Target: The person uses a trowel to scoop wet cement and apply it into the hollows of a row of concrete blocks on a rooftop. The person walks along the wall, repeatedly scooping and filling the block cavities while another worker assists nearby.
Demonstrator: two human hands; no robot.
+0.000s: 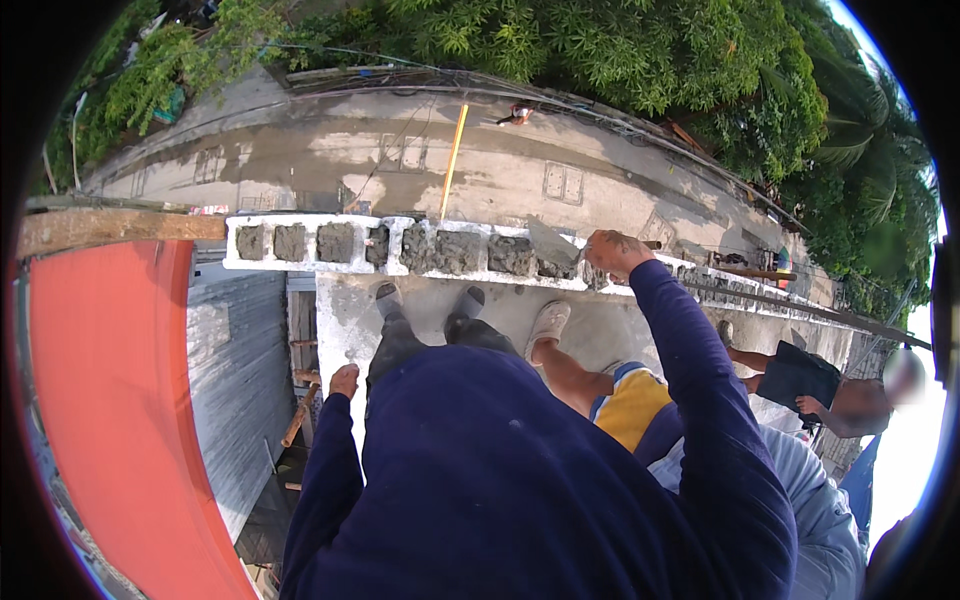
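Observation:
My right hand (615, 255) is closed around a trowel, and the trowel's flat grey blade (550, 243) lies over the mortar-filled cells of a block wall (377, 268). Wet grey mortar (457, 250) fills several of the hollow cells along the wall's top. Low on my left side, my left hand (344, 381) hangs with its fingers curled closed, away from the wall. Whether anything is inside those fingers is hidden. My feet, in grey footwear, stand on the pale concrete ledge behind the wall.
A person in blue and yellow shorts (640, 408) stands close at my right; another person (800, 385) stands farther right. A yellow pole (455, 160) rises beyond the wall, above a road. A wooden beam (120, 230) and red roofing (110, 380) lie left.

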